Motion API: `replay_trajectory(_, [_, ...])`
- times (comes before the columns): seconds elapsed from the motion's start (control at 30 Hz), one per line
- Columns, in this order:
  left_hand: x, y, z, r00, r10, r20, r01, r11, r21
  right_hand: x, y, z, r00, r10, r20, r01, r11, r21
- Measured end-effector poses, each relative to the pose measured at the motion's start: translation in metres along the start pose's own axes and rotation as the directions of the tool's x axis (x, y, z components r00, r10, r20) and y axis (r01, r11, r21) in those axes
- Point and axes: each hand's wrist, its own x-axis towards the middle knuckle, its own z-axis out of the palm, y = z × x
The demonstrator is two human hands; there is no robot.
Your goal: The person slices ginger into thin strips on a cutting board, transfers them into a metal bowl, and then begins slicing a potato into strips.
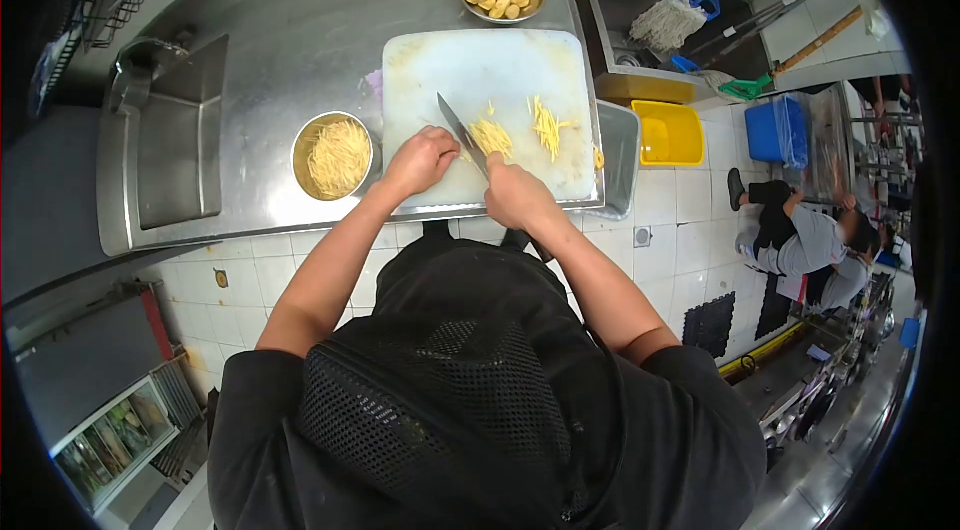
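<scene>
My right hand (518, 195) is wrapped round the handle of a kitchen knife (458, 126), its blade pointing away and to the left over the white cutting board (420, 70). Left of the blade, my left hand (422, 162) rests on the board with its fingers curled in; a small pale piece shows at the fingertips, too hidden to name. Thin yellow strips (491, 137) lie against the right side of the blade. Farther right is a second pile of yellow strips (547, 128). A metal bowl (298, 152) of similar strips stands left of the board.
Behind the board, a metal bowl (465, 5) holds peeled yellow chunks. A sink (180, 165) is set into the steel counter (290, 50) at left. Right of the counter are a grey bin (622, 155), a yellow tub (672, 133) and a mop (670, 25). Another person (810, 240) is at far right.
</scene>
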Motion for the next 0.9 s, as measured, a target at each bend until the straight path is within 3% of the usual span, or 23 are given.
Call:
replay_trajectory(0.27, [0.002, 0.007, 0.006, 0.99, 0.118, 0.082, -0.129, 0.981, 0.144, 0.036, 0.008, 0.034, 0.983, -0.041, -0.18, 0.057, 0.995, 0.087])
replay_trajectory(0.5, [0.0, 0.002, 0.009, 0.994, 0.1, 0.052, -0.105, 0.99, 0.098, 0.036, 0.011, 0.037, 0.991, 0.012, -0.135, 0.001, 0.996, 0.094])
replay_trajectory(0.6, [0.001, 0.001, 0.007, 0.993, 0.097, 0.071, -0.101, 0.993, 0.059, 0.052, 0.013, 0.036, 0.972, -0.067, -0.224, 0.103, 0.982, 0.156])
replay_trajectory(0.67, [0.006, 0.0, 0.005, 0.992, 0.101, 0.078, -0.104, 0.994, 0.039, 0.043, 0.012, 0.021, 0.991, -0.054, -0.122, 0.07, 0.989, 0.131])
replay_trajectory(0.8, [0.003, -0.003, 0.008, 0.996, 0.04, 0.083, -0.04, 0.999, -0.001, 0.047, 0.015, 0.043, 0.99, 0.029, -0.135, -0.009, 0.989, 0.149])
replay_trajectory(0.9, [0.004, -0.007, 0.004, 0.991, 0.091, 0.094, -0.094, 0.995, 0.028, 0.07, 0.019, 0.032, 0.962, -0.102, -0.252, 0.154, 0.969, 0.195])
